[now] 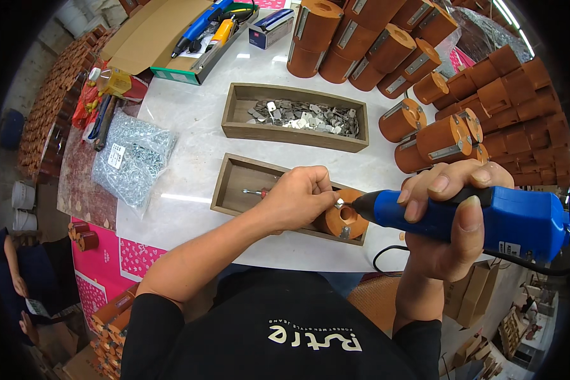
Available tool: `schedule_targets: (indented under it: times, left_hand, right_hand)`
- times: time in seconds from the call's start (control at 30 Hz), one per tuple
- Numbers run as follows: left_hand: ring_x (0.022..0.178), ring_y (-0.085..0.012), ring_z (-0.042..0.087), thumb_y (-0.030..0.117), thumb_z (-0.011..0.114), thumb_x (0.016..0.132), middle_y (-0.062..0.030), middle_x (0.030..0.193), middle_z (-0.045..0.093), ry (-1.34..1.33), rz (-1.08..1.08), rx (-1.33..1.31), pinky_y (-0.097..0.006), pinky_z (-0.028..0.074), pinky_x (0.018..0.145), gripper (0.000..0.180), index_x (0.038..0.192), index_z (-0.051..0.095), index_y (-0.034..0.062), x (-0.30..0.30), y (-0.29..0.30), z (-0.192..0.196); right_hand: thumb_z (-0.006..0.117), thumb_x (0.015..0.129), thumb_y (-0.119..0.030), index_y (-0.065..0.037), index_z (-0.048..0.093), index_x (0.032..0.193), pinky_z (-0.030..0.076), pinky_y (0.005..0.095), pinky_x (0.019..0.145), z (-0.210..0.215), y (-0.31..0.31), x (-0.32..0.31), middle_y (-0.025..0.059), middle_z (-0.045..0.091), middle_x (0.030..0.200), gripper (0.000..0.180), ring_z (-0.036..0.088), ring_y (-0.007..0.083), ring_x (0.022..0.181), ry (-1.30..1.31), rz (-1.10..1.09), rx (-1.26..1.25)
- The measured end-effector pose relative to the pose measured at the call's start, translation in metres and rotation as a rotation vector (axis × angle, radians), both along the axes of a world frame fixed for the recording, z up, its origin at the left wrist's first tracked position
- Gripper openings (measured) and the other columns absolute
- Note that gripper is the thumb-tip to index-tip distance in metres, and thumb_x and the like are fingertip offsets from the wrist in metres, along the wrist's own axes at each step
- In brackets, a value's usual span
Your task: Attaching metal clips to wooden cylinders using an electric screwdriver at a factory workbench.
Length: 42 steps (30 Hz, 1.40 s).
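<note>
My right hand is wrapped round a blue electric screwdriver, whose dark nose points left. Its tip meets a brown wooden cylinder with a hole in its top face. The cylinder sits at the right end of the near wooden box. With fingers pinched, my left hand holds a small shiny metal plate at the cylinder's edge, beside the tip. Any screw there is too small to make out. A red-handled hand screwdriver lies in the box, partly behind my left hand.
Behind stands another wooden box of small metal plates. A plastic bag of screws lies left, near a bottle. An open tool carton is at the far left. Stacked brown cylinders fill the right. A black cord trails right.
</note>
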<state>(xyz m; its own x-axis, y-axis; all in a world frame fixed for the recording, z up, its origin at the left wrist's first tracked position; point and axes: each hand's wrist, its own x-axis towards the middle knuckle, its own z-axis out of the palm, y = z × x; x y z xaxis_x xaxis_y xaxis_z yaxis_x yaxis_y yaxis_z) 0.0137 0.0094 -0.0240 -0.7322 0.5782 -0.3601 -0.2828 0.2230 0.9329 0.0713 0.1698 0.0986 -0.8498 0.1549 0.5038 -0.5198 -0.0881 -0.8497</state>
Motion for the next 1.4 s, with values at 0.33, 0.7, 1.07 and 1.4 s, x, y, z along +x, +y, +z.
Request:
schedule_targets:
  times: [0.33, 0.7, 1.07, 1.4]
  left_hand:
    - [0.062, -0.0075, 0.052, 0.01, 0.065, 0.087, -0.0006, 0.068, 0.058, 0.285, 0.09, 0.044, -0.027, 0.043, 0.053, 0.013, 0.078, 0.058, 0.004, 0.005, -0.004, -0.024]
    - [0.064, -0.0205, 0.061, 0.008, 0.069, 0.074, -0.0109, 0.066, 0.061, 0.253, 0.148, 0.074, -0.035, 0.047, 0.055, 0.019, 0.065, 0.054, 0.0029, 0.006, 0.009, -0.031]
    - [0.065, -0.0189, 0.058, 0.01, 0.072, 0.075, -0.0103, 0.068, 0.059, 0.214, 0.107, 0.045, -0.034, 0.045, 0.056, 0.019, 0.068, 0.055, 0.0027, 0.003, 0.009, -0.017]
    - [0.063, -0.0154, 0.055, 0.015, 0.076, 0.077, -0.0088, 0.066, 0.059, 0.199, 0.133, 0.039, -0.033, 0.044, 0.054, 0.026, 0.067, 0.055, 0.0029, 0.004, 0.009, -0.018]
  right_hand:
    - [0.064, 0.092, -0.02, -0.006, 0.047, 0.105, 0.051, 0.0285, 0.061, 0.002, -0.024, -0.009, 0.0105, 0.061, 0.082, 0.026, 0.059, 0.0166, 0.066, 0.027, 0.06, 0.091]
    - [0.065, 0.089, 0.001, 0.001, 0.048, 0.111, 0.048, 0.0276, 0.051, -0.008, -0.028, -0.009, 0.0174, 0.062, 0.084, 0.028, 0.054, 0.0193, 0.058, 0.103, 0.118, 0.045]
    - [0.062, 0.09, 0.003, 0.002, 0.05, 0.107, 0.047, 0.0268, 0.053, -0.01, -0.018, -0.011, 0.0151, 0.061, 0.084, 0.02, 0.053, 0.0171, 0.059, 0.049, 0.13, 0.023]
    - [0.061, 0.091, 0.001, 0.003, 0.05, 0.108, 0.048, 0.0271, 0.054, -0.009, -0.015, -0.007, 0.0152, 0.062, 0.085, 0.021, 0.054, 0.0174, 0.058, 0.054, 0.108, 0.052]
